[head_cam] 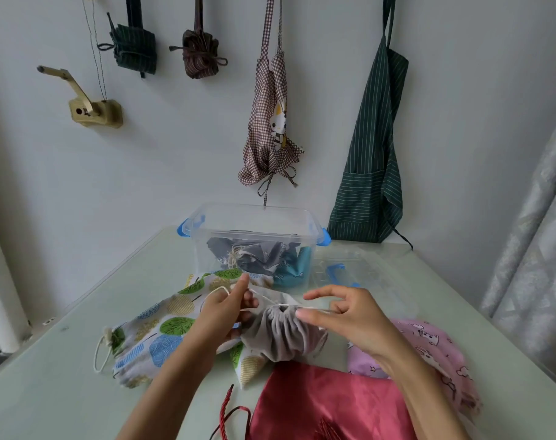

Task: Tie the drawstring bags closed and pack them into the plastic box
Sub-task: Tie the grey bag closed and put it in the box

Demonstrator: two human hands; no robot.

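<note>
Pinched between both hands, the white drawstring of the grey bag is drawn taut: one end is gripped by the left hand, the other by the right hand. Behind the grey bag, the plastic box is seen holding tied bags; left of it lies the leaf-print bag, in front the red bag, right the pink bag.

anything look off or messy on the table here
Nothing stands out. Both hands pull the cord of the grey bag shut; the red bag lies loose, and the plastic box stands open, upright.
</note>
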